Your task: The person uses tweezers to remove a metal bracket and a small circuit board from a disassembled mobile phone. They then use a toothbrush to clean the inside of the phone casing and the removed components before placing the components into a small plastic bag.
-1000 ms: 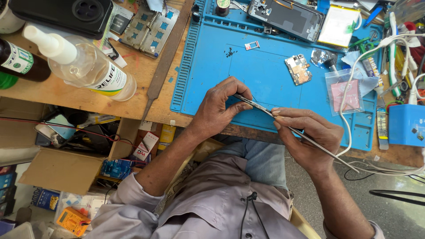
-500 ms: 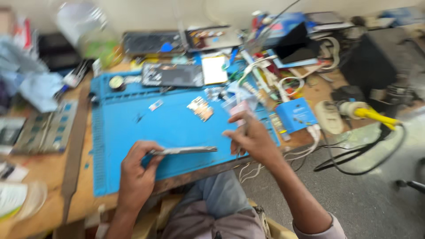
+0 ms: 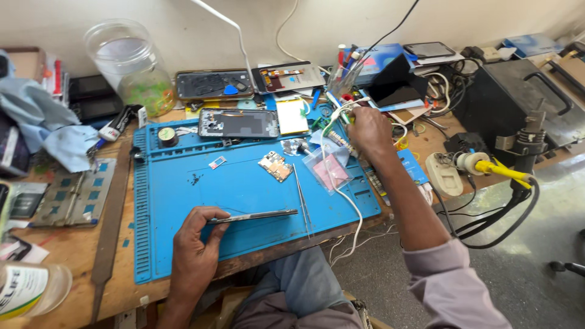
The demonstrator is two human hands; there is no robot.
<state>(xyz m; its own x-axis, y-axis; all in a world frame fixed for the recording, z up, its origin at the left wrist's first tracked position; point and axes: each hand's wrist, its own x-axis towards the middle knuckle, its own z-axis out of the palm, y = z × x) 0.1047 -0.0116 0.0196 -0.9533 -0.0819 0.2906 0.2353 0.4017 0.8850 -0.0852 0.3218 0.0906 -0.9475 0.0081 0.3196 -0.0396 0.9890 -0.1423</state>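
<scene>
My left hand [image 3: 196,247] rests at the near edge of the blue work mat [image 3: 183,201], pinching a pair of metal tweezers [image 3: 253,215] that lies flat and points right. A second pair of tweezers [image 3: 301,196] lies loose on the mat beside it. My right hand [image 3: 365,131] is stretched to the mat's far right corner. Its fingers are closed around a tool on a white cable [image 3: 341,198] among green and white wires. A small circuit board [image 3: 275,166] and a clear plastic bag [image 3: 332,170] lie between the hands. An opened phone frame [image 3: 239,123] lies farther back.
A clear plastic jar [image 3: 131,67] and a blue cloth [image 3: 49,128] sit at the back left. A black metal box [image 3: 518,97] and a yellow-handled tool [image 3: 495,167] stand at the right. Phone parts line the wall, and a bottle [image 3: 30,289] lies at the near left.
My right hand has left the tweezers and reached to the mat's far right corner. My left hand keeps the tweezers, now low on the mat. The view swung right.
</scene>
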